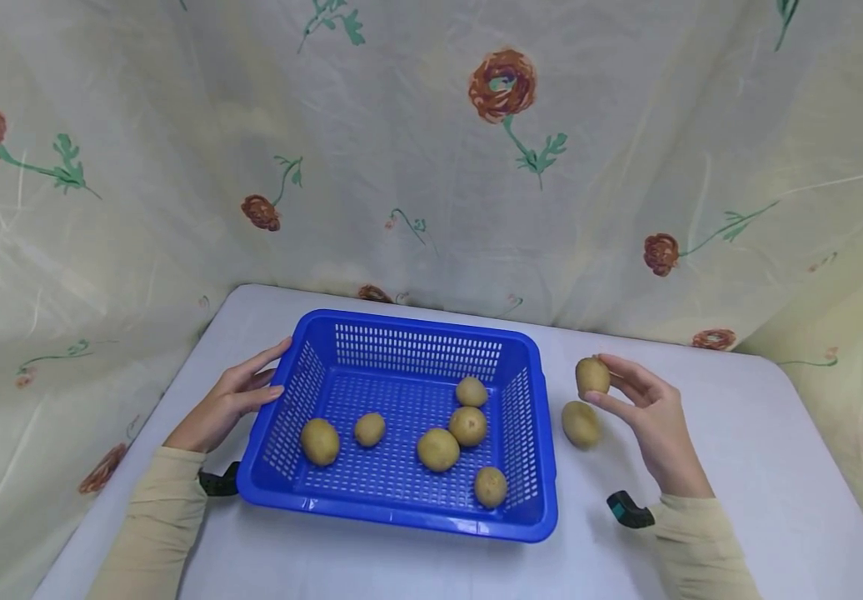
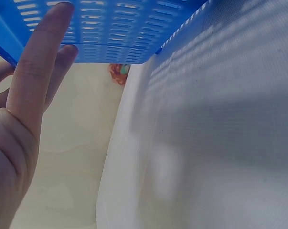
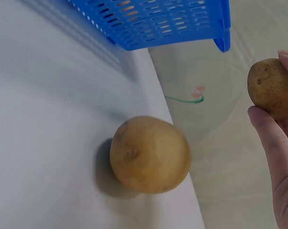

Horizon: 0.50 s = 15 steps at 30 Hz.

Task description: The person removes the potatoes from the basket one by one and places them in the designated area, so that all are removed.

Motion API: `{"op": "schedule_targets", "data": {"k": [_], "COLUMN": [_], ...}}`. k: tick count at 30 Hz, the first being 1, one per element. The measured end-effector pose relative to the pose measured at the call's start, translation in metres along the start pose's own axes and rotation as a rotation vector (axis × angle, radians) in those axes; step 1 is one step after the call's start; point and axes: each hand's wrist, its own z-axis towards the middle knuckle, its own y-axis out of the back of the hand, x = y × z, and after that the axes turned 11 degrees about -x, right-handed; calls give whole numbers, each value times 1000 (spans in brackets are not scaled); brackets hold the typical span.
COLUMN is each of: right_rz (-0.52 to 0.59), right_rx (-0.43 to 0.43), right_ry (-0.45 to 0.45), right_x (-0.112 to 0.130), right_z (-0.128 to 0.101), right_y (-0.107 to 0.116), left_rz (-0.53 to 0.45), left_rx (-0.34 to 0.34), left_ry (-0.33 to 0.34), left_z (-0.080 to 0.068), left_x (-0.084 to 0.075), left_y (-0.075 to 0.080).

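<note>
The blue basket (image 1: 401,433) sits on the surface, left hand (image 1: 232,400) fingers straight against its wall — keep it braced. Right hand (image 1: 645,417) pinches a potato (image 1: 592,377) just above another potato (image 1: 580,423) — lift it clear over the rim.

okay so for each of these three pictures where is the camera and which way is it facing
Head: worn on the head, facing forward and down at the blue basket; both hands and sleeves show.
Left wrist: looks along the left hand to the basket's wall.
Right wrist: sees the right hand pinching a held potato, plus a loose potato.
All three share the basket.
</note>
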Motion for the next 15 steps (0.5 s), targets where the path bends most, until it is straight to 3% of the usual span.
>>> {"op": "schedule_targets", "data": {"k": [10,15], "right_rz": [-9,62], "right_rx": [8,16], "right_ry": [-43,-54], "right_x": [-20,-29], "right_z": [-4,-4], "right_y": [15,20], "left_rz": [7,11], "left_rx": [2,-2], "left_ry": [-5,-11], "left_z": [0,0], "left_x": [1,1], "left_y": [0,0]}}
